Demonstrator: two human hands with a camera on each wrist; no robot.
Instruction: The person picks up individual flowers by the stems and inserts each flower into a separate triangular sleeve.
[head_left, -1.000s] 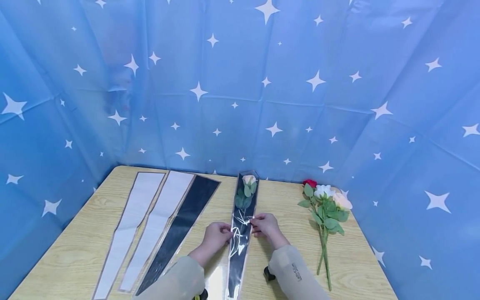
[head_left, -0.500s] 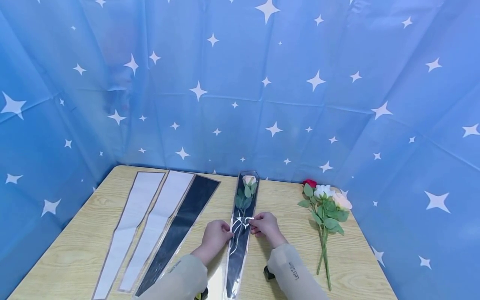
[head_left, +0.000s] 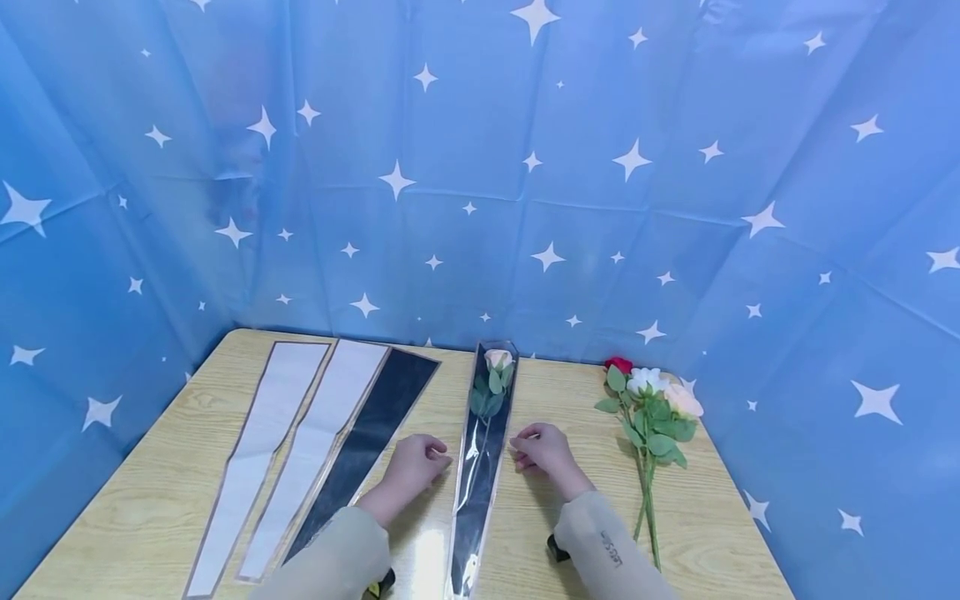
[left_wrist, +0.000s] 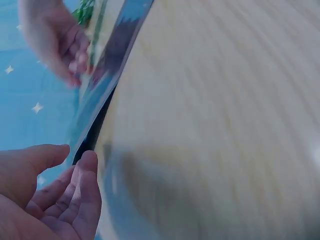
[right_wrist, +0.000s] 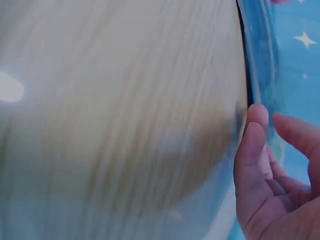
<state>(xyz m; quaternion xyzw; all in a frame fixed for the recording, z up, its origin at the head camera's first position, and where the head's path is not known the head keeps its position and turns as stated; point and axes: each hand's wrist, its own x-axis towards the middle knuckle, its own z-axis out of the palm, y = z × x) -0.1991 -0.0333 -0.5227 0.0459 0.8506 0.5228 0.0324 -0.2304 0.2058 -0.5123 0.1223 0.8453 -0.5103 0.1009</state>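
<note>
A long tapered flower sleeve (head_left: 472, 492), clear in front with a black backing, lies upright-facing on the table in the head view. Inside its wide far end is a pale pink rose (head_left: 498, 360) with green leaves. To the left of the sleeve is my left hand (head_left: 412, 468), a small gap from its edge, fingers loosely bent. On the other side my right hand (head_left: 543, 447) hovers near the right edge. Both wrist views show thumb and fingers apart with nothing between them, at the left hand (left_wrist: 60, 200) and the right hand (right_wrist: 265, 185).
Two white-backed sleeves (head_left: 300, 367) and a black one (head_left: 397, 387) lie fanned out at the left. At the right are artificial flowers: a red rose (head_left: 618, 365), a white one (head_left: 647, 381) and a pale peach one (head_left: 682, 400). A blue star-patterned curtain (head_left: 465, 167) stands behind the table.
Both hands were at the sleeve's edges and have moved outward, away from it. The left hand has gone left, the right hand slightly right. The sleeve with the rose stays in place.
</note>
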